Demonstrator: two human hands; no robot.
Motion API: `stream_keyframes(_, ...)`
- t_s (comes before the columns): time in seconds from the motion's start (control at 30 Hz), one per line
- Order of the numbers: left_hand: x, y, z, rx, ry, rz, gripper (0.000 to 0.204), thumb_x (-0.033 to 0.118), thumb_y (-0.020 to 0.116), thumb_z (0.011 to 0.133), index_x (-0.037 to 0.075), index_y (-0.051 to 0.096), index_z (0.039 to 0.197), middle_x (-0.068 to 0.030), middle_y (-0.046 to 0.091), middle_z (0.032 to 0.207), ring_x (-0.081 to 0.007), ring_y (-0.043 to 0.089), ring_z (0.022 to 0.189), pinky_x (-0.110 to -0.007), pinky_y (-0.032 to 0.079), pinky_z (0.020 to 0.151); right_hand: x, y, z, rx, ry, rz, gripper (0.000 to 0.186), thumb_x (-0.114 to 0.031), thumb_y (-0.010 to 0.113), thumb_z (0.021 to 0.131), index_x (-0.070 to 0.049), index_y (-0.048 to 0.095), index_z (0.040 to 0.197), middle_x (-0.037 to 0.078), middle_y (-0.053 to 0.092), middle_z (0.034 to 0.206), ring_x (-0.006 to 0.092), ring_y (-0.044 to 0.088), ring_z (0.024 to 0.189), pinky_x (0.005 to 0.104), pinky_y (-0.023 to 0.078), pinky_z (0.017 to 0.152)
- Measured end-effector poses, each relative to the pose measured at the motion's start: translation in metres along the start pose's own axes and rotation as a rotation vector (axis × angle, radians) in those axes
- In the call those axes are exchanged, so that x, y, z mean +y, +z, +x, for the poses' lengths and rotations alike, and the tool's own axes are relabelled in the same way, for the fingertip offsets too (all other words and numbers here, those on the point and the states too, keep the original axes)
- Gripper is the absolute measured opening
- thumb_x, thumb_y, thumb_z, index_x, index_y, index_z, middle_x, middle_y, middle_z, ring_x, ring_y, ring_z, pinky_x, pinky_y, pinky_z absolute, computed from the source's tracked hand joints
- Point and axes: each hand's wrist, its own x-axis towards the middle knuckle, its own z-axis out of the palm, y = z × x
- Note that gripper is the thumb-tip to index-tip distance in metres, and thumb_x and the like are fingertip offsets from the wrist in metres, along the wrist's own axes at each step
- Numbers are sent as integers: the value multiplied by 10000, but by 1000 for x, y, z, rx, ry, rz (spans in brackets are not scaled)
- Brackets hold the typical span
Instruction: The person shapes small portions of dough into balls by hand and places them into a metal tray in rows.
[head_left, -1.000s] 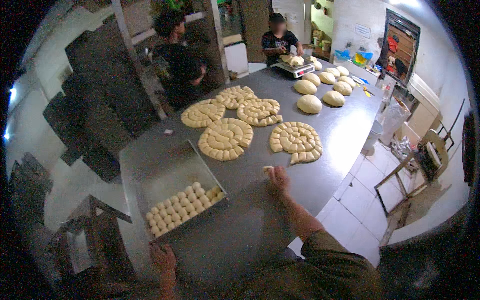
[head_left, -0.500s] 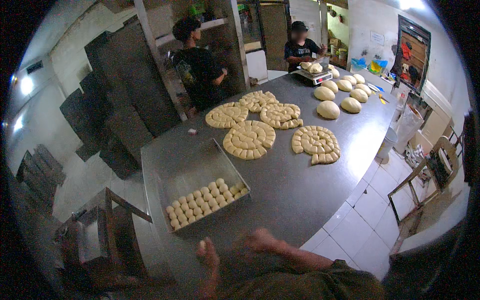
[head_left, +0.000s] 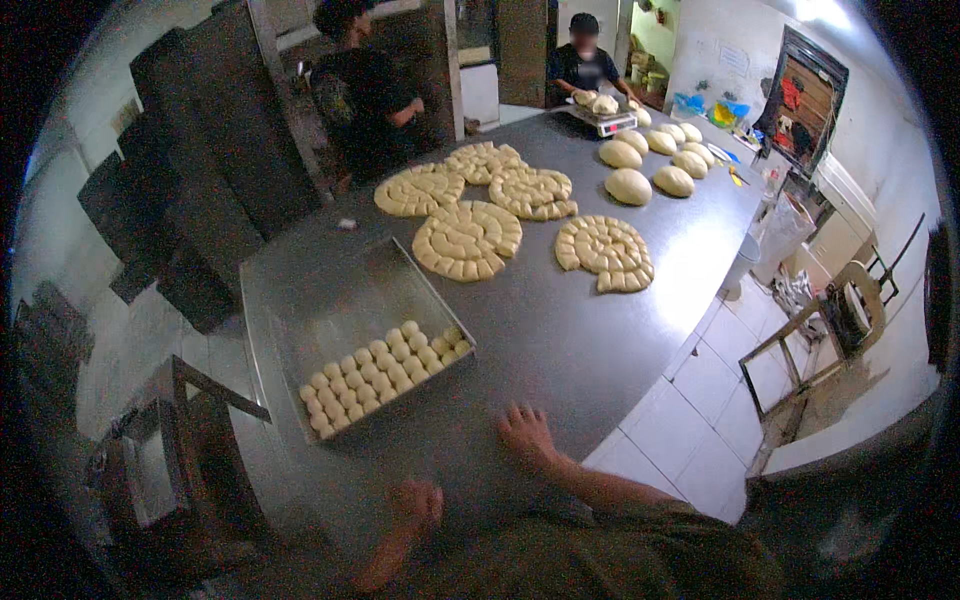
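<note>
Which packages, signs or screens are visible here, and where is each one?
Paper sheet: on the white back wall, pale rectangle.
Blue and yellow packets: at the table's far right corner, small and crumpled.
Weighing scale: far end of the steel table, flat and grey, dough on top; no screen discernible.

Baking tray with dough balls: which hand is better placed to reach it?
Probably the left hand: it rests on the table edge just below the tray. The right hand lies flat farther right, off its corner.

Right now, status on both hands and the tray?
Left hand and right hand empty, flat on steel table. Tray holds dough balls, untouched. Nothing between.
</note>
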Motion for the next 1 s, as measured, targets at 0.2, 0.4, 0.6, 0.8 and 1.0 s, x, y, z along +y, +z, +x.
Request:
stream_keyframes(0.2, -88, -48, -20, 43, 434, 674, 316, 306, 639, 968, 39, 690, 1130, -191, 665, 1008, -357, 657, 1002, -594, 462, 1004, 70, -102, 34, -1, 255, 185, 387, -388, 587, 977, -27, 625, 1111, 218, 584, 1168, 393, 559, 1109, 543, 409, 976)
stream_keyframes(0.4, -67, -8, -4, 34, 413, 210, 423, 342, 624, 997, 12, 625, 1260, -214, 639, 1171, -358, 629, 1084, -545, 496, 986, 49, -8, -11, 273, 42, 60, 389, -395, 562, 981, -31, 636, 1098, 194, 592, 1177, 395, 566, 1092, 565, 404, 958)
stream_keyframes(0.6, -35, -39, 66, 69, 294, 149, 402, 335, 593, 1016, 16, 597, 1260, -209, 615, 1212, -373, 608, 1103, -549, 490, 976, 100, -51, 75, 117, 494, 163, 432, -444, 578, 975, -21, 631, 1048, 183, 609, 1102, 397, 566, 1081, 564, 423, 931)
stream_keyframes(0.8, -93, -23, -20, 145, 269, 237, 288, 276, 543, 1026, 31, 609, 1162, -212, 607, 1180, -407, 603, 1052, -583, 468, 951, 98, -38, 3, 94, 243, 105, 472, -441, 571, 980, -7, 614, 1158, 204, 601, 1083, 395, 563, 1097, 569, 415, 967)
stream_keyframes(1.0, -21, -9, 64, 123, -24, -28, 243, 234, 501, 1035, 26, 612, 1096, -230, 587, 1082, -446, 589, 1004, -612, 453, 886, 112, -42, 61, 228, 308, -7, 486, -446, 556, 989, 14, 619, 1131, 226, 610, 1150, 402, 563, 1114, 549, 431, 964)
